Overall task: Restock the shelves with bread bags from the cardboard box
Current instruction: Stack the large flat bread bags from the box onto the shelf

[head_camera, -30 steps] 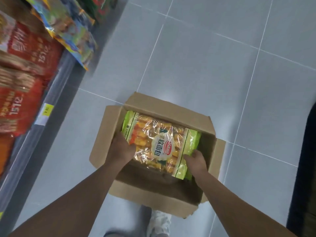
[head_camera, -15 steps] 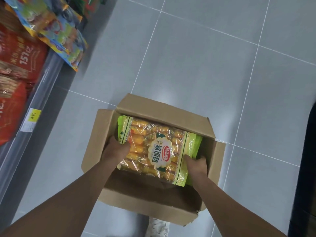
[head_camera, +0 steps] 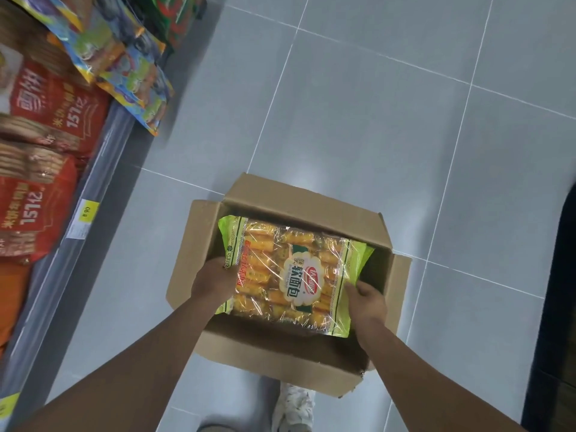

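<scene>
pick-up step: the left hand [head_camera: 215, 280] and right hand [head_camera: 367, 302] grip opposite ends of 1 bread bag [head_camera: 293, 271], fingers closed on it, over the open cardboard box [head_camera: 311, 210]. next, likely swing it left to the shelf [head_camera: 103, 163].

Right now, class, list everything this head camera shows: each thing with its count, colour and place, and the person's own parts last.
bread bag: one, clear with green ends and yellow rolls, over the open box, held at both ends.
cardboard box: one, brown, flaps open, on the floor at centre.
red snack bags: several, red with biscuit pictures, on the shelf at left.
colourful snack bags: a few, blue and yellow, overhanging the shelf at top left.
price tag: one, yellow, on the shelf rail.
floor: grey tiles, white joints.
shoe: one, white, below the box.
left hand: gripping the bag's left end.
right hand: gripping the bag's right end.
</scene>
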Tool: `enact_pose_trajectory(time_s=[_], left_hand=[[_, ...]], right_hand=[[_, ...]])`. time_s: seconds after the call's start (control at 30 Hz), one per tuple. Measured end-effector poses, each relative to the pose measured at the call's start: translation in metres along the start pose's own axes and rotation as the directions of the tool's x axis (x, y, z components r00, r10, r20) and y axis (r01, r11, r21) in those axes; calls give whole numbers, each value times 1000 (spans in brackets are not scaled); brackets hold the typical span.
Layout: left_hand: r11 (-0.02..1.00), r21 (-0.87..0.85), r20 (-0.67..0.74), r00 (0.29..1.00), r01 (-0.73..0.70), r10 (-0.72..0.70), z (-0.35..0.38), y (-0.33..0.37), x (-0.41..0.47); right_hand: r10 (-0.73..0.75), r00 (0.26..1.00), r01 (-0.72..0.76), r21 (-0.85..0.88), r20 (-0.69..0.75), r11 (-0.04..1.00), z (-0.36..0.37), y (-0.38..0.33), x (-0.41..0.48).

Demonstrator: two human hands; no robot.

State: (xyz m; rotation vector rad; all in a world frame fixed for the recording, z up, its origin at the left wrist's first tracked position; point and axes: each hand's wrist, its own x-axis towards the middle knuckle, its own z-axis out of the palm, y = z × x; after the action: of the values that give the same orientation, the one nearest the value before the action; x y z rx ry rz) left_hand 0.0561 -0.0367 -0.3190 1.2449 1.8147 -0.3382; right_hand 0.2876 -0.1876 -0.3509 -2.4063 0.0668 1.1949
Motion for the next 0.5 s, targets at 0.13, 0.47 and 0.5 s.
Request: enact_pose_trajectory(time_s=[0.13, 0.47, 0.5], left_hand=[[998, -57, -18, 1000, -3, 2, -21, 8, -31], [990, -105, -78, 993, -95, 87, -125, 34, -153], [984, -135, -80, 991, -113, 103, -139, 36, -169]], right_hand=[[-6, 1000, 7, 56, -11, 998, -25, -19, -29], [-223, 975, 223, -3, -14, 975, -109, -84, -151], [-243, 970, 243, 7, -4, 970, -119, -93, -170]])
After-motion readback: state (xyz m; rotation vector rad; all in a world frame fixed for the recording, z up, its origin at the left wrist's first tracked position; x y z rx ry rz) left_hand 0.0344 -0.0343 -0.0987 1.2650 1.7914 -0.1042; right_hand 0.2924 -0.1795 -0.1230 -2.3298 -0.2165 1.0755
